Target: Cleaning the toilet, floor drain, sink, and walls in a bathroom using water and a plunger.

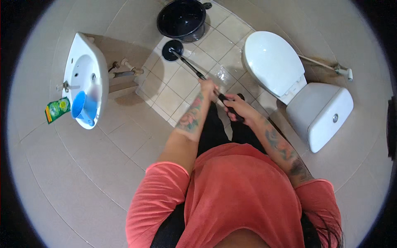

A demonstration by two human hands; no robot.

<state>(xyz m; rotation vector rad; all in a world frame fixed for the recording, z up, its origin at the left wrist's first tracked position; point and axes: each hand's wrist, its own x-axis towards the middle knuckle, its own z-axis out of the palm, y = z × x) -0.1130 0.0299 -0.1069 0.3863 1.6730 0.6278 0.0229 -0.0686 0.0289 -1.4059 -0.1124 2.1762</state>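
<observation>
seen from above, the left hand [208, 86] and right hand [236, 108] both clench a long black brush [178, 50] whose round head presses the wet floor tiles [178, 82] at eleven o'clock, below a black bucket [182, 18], so scrubbing seems midway, the tiles ahead already glistening.

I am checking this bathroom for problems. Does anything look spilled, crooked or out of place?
Slightly. A wet, shiny patch lies on the floor tiles beside the toilet. A blue cup and a green packet sit on the sink rim. Both hands, left hand and right hand, grip the long-handled brush.
</observation>
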